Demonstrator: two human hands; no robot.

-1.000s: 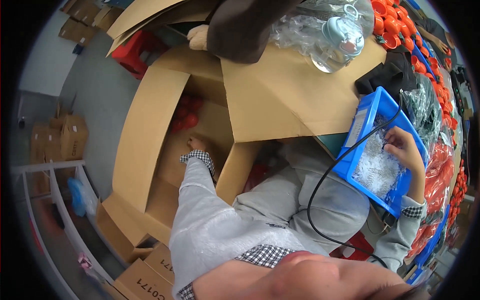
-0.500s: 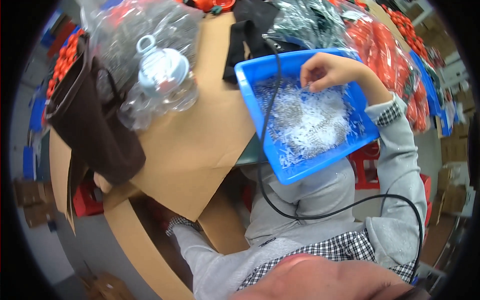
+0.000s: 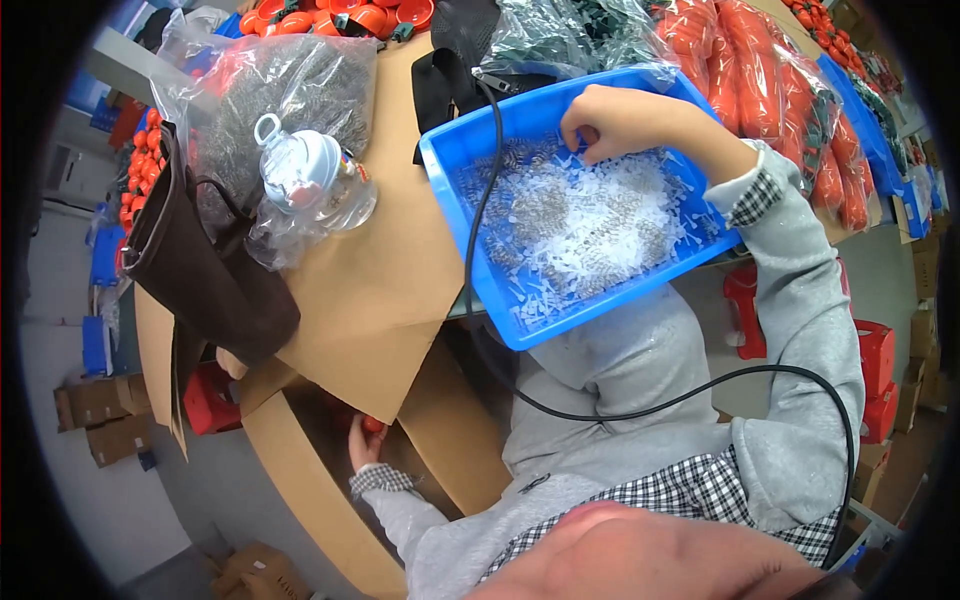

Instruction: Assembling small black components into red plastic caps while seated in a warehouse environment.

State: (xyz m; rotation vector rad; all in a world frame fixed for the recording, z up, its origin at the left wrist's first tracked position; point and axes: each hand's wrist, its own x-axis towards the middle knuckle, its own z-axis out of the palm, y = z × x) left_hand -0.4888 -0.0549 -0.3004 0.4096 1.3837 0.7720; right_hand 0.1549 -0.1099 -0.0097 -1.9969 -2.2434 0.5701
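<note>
My right hand [image 3: 622, 122] is over the far part of a blue plastic bin [image 3: 610, 328], its fingers curled into a pinch. Whatever lies between those fingertips is hidden. Loose white plastic pieces [image 3: 590, 255] and small grey metal springs [image 3: 545, 212] are heaped together in the bin. At the lower left, my left hand [image 3: 361, 445] is inside an open cardboard box [image 3: 300, 480], under a flap. Its fingers close around a small round red part [image 3: 373, 424], partly covered by the flap and fingers.
A black cable [image 3: 640, 412] crosses the bin's left side and my lap. A brown bag [image 3: 215, 280] stands left of a pale-lidded bottle [image 3: 300, 170] and a plastic bag of springs [image 3: 310, 90]. Bagged red parts [image 3: 745, 75] lie beyond the bin, to the right.
My left hand has come into view from under the cardboard flap, with the red part in it. The whole view has shifted slightly; my right hand stays over the bin, fingers more curled.
</note>
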